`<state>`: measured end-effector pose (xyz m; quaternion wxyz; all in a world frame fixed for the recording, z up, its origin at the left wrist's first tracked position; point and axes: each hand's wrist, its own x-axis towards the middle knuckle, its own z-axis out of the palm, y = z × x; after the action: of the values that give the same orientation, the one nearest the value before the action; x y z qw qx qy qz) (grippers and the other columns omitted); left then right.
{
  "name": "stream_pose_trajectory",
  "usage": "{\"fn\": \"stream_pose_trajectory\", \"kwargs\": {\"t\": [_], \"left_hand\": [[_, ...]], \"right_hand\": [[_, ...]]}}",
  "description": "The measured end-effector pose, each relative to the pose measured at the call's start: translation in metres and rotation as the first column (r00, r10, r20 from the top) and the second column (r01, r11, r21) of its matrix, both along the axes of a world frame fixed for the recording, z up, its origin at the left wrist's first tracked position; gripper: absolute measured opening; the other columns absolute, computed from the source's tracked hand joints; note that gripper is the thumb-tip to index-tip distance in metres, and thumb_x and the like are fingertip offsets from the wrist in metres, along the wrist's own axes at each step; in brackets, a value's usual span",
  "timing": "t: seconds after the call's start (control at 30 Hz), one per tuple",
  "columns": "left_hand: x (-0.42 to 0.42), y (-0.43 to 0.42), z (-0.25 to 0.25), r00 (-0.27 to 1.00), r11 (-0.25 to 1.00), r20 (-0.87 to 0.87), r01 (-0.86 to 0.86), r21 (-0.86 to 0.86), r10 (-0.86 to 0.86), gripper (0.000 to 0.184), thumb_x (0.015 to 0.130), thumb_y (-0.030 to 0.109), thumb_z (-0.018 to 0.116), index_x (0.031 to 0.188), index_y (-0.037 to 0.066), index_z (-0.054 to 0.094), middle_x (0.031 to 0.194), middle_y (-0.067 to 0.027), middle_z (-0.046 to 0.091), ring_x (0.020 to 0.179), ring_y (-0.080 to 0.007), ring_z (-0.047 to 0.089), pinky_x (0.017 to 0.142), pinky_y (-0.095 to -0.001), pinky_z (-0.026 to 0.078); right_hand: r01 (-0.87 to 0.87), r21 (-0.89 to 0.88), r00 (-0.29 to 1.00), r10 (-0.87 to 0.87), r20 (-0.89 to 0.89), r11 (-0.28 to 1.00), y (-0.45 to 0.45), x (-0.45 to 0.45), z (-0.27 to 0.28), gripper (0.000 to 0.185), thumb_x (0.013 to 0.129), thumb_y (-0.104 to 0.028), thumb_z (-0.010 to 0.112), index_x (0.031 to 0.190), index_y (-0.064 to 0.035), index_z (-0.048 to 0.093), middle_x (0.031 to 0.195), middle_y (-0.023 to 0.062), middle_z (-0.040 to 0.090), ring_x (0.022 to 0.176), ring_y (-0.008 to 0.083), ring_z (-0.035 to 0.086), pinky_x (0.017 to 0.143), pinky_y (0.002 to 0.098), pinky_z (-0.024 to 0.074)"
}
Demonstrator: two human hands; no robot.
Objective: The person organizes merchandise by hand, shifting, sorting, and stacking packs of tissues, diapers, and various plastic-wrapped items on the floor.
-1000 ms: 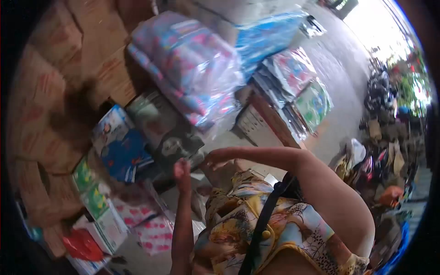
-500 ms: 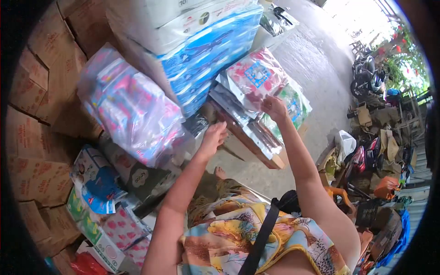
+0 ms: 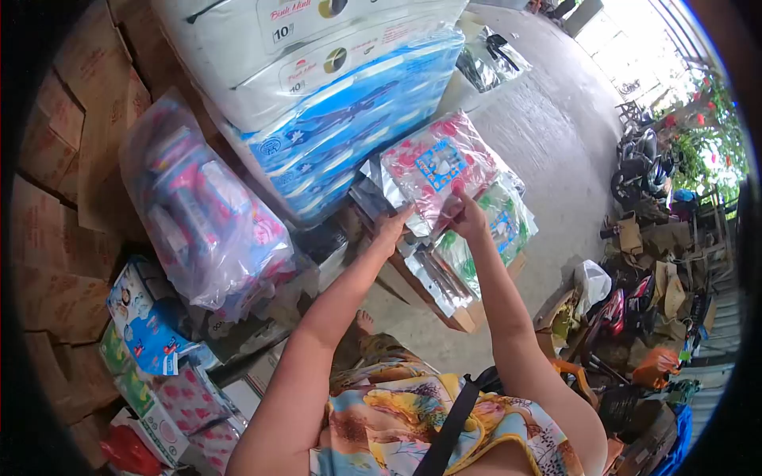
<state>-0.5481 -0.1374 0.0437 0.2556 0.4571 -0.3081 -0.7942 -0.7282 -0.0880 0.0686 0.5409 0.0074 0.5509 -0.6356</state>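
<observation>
A pink-and-white patterned plastic packet (image 3: 444, 155) with a blue label lies on a stack of flat packs on a cardboard box (image 3: 463, 319). My right hand (image 3: 467, 218) pinches its near edge, thumb on top. At the packet's near left edge is my left hand (image 3: 391, 228), fingers closed against it, their undersides hidden. A green-and-white packet (image 3: 500, 224) lies to the right, partly under the pink one. Silver-edged packs (image 3: 439, 278) show just below my hands.
Large wrapped blue-and-white paper packs (image 3: 341, 135) tower at the back left. A clear bag of pink and blue goods (image 3: 210, 222) stands left. Brown cartons (image 3: 55, 230) line the far left. Assorted clutter (image 3: 655, 293) and a motorbike (image 3: 635, 163) are on the right.
My left hand has moved right and up to the pink packet's edge. The right hand keeps its hold, and the packet now lies flatter. The view has shifted a little.
</observation>
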Motion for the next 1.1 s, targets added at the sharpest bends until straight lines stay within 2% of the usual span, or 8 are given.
{"fn": "stream_pose_trajectory", "kwargs": {"t": [0.17,0.4,0.8,0.9,1.0,1.03,1.07,1.1], "left_hand": [[-0.004,-0.002,0.0,0.998,0.998,-0.03,-0.049,-0.031,0.048,0.027,0.066,0.029,0.064,0.072,0.007,0.05,0.057,0.0007,0.048,0.043,-0.0077,0.043,0.036,-0.0208,0.033],[0.0,0.018,0.024,0.981,0.999,-0.19,0.034,-0.021,-0.037,0.02,0.07,0.025,0.06,0.07,0.008,0.049,0.055,-0.0002,0.049,0.043,-0.0084,0.045,0.039,-0.021,0.036],[0.065,0.014,0.007,0.871,0.922,-0.417,-0.096,0.376,0.261,0.061,0.066,0.062,0.045,0.095,0.008,0.044,0.092,-0.0077,0.048,0.09,-0.0218,0.047,0.071,-0.0321,0.035],[0.071,0.01,0.012,0.841,0.956,-0.531,0.066,0.285,0.1,0.07,0.067,0.065,0.038,0.107,0.007,0.042,0.104,-0.0083,0.047,0.098,-0.0243,0.043,0.08,-0.0347,0.031],[0.077,0.022,0.027,0.739,0.97,-0.65,-0.017,0.244,0.176,0.065,0.072,0.06,0.036,0.111,0.008,0.041,0.109,-0.0078,0.045,0.103,-0.0242,0.039,0.086,-0.0367,0.028],[0.086,0.03,0.041,0.824,0.9,-0.56,-0.177,-0.399,-0.086,0.057,0.076,0.05,0.038,0.116,0.009,0.036,0.118,-0.0079,0.036,0.11,-0.0231,0.032,0.09,-0.0365,0.025],[0.089,0.035,0.048,0.931,0.443,-0.288,-0.166,-0.881,-0.224,0.051,0.08,0.04,0.04,0.121,0.01,0.031,0.127,-0.0079,0.026,0.116,-0.0221,0.025,0.094,-0.0364,0.022],[0.074,0.038,0.032,0.662,0.698,-0.654,-0.27,-0.663,-0.366,0.056,0.078,0.039,0.043,0.124,0.011,0.025,0.128,-0.0082,0.023,0.117,-0.021,0.023,0.094,-0.0351,0.022]], "right_hand": [[0.014,-0.076,0.963,0.007,0.269,0.997,-0.003,-0.004,0.009,0.032,0.074,-0.03,0.056,0.051,-0.0121,0.043,0.043,-0.0012,0.038,0.042,0.0141,0.043,0.046,0.0326,0.0411],[0.114,-0.31,0.993,-0.105,0.046,0.944,-0.013,0.007,0.005,0.028,0.076,-0.026,0.054,0.096,-0.0076,0.052,0.096,0.0062,0.054,0.085,0.0203,0.054,0.075,0.0381,0.044],[-0.047,-0.344,0.988,0.095,0.123,0.938,0.0,0.013,0.05,0.025,0.074,-0.012,0.053,0.094,0.002,0.047,0.09,0.0138,0.055,0.078,0.0231,0.056,0.07,0.0367,0.0477],[-0.09,-0.339,0.988,0.127,0.088,0.936,0.026,0.021,0.08,0.024,0.073,-0.01,0.054,0.094,-0.0003,0.049,0.088,0.0091,0.055,0.078,0.0192,0.055,0.069,0.0308,0.0475],[-0.351,-0.3,0.86,0.178,-0.479,0.887,0.064,0.02,0.097,0.032,0.077,-0.016,0.046,0.105,-0.0006,0.045,0.1,0.0085,0.051,0.091,0.0172,0.049,0.079,0.0306,0.0403],[-0.338,-0.283,0.87,0.184,-0.457,0.897,0.072,0.027,0.114,0.034,0.077,-0.017,0.045,0.106,-0.0011,0.044,0.101,0.0089,0.05,0.092,0.0178,0.048,0.081,0.0311,0.0384],[-0.326,-0.266,0.88,0.188,-0.435,0.907,0.081,0.033,0.13,0.035,0.076,-0.017,0.045,0.108,-0.0016,0.043,0.101,0.0092,0.049,0.094,0.0185,0.047,0.083,0.0317,0.0366],[-0.368,-0.267,0.832,0.187,-0.523,0.891,0.088,0.024,0.128,0.035,0.075,-0.016,0.046,0.107,-0.0017,0.043,0.1,0.0091,0.05,0.092,0.0187,0.047,0.082,0.0317,0.0374]]}}
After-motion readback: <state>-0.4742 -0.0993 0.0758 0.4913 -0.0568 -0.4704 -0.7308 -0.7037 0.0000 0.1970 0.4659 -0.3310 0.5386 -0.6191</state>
